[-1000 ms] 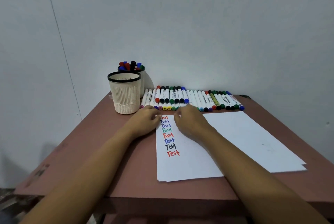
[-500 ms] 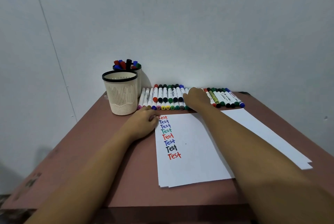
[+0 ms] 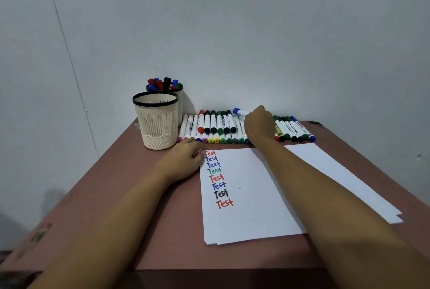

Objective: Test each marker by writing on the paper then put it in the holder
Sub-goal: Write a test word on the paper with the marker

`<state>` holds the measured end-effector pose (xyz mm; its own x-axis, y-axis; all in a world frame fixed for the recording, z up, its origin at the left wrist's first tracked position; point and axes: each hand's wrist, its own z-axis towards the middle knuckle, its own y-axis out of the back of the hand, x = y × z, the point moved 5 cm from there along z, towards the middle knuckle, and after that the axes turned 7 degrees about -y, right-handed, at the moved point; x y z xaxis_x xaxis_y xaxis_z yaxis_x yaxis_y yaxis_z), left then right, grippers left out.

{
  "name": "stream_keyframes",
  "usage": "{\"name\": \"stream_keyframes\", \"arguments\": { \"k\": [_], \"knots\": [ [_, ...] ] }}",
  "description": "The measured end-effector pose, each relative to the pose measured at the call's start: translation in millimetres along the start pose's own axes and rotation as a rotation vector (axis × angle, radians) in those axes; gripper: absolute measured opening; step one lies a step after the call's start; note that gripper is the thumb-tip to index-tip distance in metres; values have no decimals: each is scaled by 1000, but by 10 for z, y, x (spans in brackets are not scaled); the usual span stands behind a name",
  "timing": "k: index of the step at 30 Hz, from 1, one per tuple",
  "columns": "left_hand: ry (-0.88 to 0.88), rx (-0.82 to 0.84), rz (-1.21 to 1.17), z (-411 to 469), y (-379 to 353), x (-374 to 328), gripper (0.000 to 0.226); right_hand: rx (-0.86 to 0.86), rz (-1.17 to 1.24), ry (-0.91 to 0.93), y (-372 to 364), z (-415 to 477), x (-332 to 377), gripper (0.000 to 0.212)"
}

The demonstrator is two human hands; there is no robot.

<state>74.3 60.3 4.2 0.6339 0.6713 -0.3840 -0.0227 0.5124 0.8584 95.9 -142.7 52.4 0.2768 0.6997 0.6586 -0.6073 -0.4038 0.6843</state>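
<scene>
Right hand [image 3: 259, 125] stretched forward over the row of markers [image 3: 218, 126], back of the hand toward the camera, fingers curled round a blue-capped marker [image 3: 240, 112]. Blue cap and a short stretch of white barrel poking out on the left side of that hand, crosswise above the far ends of the row; rest of the barrel hidden in the grip.

Left hand [image 3: 183, 160] down on the table [image 3: 104, 195], nearer the body than the right hand, fingers loosely bent, nothing held. Fingertips at the top left corner of the paper [image 3: 251, 207], just beside the first red "Test".

From the left hand's fingertips back toward the body, eight "Test" words down the paper's left side, in red, blue, green and black. Same paper passing under the right forearm; on the far right side of that forearm, a second stack of sheets [image 3: 363, 192].

Row of markers spread to both sides of the right hand along the foot of the wall, caps in many colours, part of it hidden behind the hand.

Just ahead of the left hand and slightly to its left, a cream holder [image 3: 155, 125] with a black rim, upright. Directly behind it, touching or only close, cannot tell which, a second holder [image 3: 180, 107], with red, blue, black and green marker ends [image 3: 162, 83] standing up out of it.
</scene>
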Motion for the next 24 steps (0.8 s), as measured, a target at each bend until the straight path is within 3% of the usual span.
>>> {"name": "stream_keyframes", "arguments": {
  "k": [6, 10, 13, 20, 24],
  "knots": [
    [-34, -159, 2, -5, 88, -67, 44, 6, 365, 30, 364, -278, -32, 17],
    [-218, -314, 104, -69, 177, -249, 55, 130, 509, -6, 437, -613, -92, 17],
    [-324, -274, 184, -100, 126, -343, 61, 231, 609, -99, 382, -812, -125, 19],
    [-274, -173, 131, -107, 84, -411, 25, 316, 911, -338, 266, -1009, -177, 40],
    [-296, -185, 30, -104, 51, -446, 23, 524, 980, -298, 133, -1102, -100, 33]
  ]
}}
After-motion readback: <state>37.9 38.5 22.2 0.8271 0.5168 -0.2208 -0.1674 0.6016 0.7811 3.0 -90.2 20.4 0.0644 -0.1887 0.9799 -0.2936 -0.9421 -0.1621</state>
